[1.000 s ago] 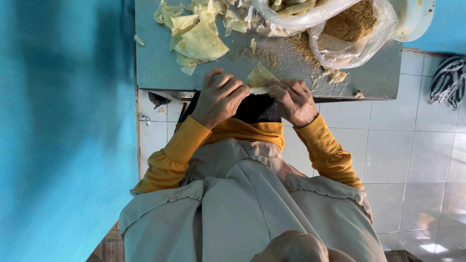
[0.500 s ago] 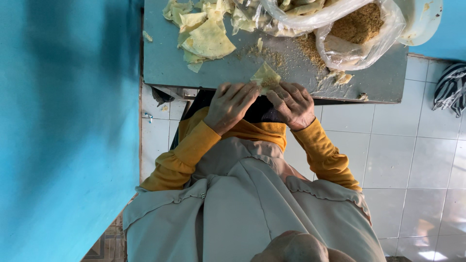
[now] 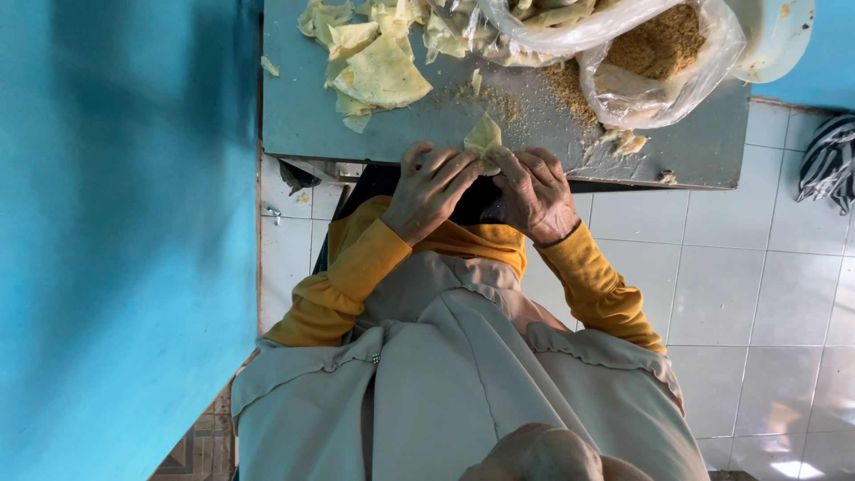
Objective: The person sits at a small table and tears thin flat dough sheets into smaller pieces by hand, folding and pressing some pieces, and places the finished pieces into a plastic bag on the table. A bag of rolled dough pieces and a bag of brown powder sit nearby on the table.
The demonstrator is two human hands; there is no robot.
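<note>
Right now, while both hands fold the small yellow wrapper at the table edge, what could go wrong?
1. The wrapper is pinched between the left hand and right hand right at the edge of the grey table; filling could spill onto the person's lap.
2. The wrapper looks thin, so hard pinching might tear it.
3. The open plastic bag of brown crumbs lies close by; crumbs are already scattered, and a bump could spill more.

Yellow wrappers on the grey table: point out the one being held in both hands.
It is the small folded wrapper at the table's near edge, pinched between the left hand and right hand. The other wrappers lie loose in a pile farther back, untouched.
</note>
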